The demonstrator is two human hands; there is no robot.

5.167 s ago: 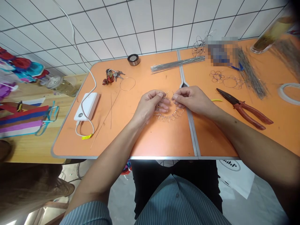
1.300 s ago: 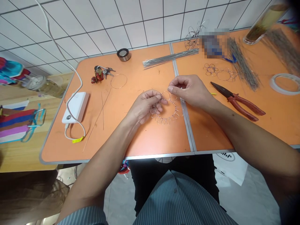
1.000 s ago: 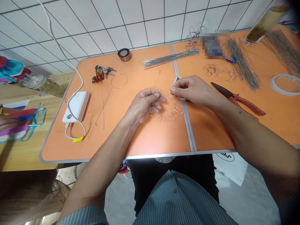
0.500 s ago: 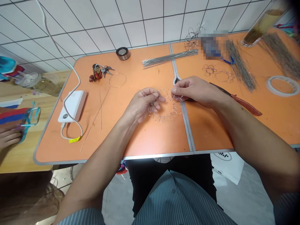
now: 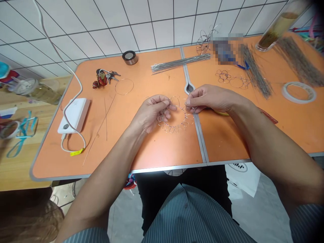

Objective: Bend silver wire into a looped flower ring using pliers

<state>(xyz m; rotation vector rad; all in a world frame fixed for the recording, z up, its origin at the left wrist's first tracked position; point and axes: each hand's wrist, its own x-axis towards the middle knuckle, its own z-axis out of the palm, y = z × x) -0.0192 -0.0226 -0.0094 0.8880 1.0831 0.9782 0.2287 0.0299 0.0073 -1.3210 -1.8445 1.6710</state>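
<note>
Wire ring [image 5: 174, 127] is sitting in closed pinch of left hand [image 5: 151, 112], while right hand [image 5: 210, 97], now lower, is pinching its edge, giving two-sided control.

From far off, I see what looks like a small craft workshop; I can't tell if it is in a home. An orange table [image 5: 162, 152] stands against a white tiled wall [image 5: 162, 20]. A bunch of shiny wires [image 5: 181, 63] lies near its back edge, with grey wires [image 5: 257, 72] farther right. Over the middle is a loopy wire ring [image 5: 174, 128]. Near the back left corner I see a roll of tape [image 5: 130, 57] and some keys [image 5: 109, 76]. A red tool handle [image 5: 268, 115] pokes out on the right half.
</note>
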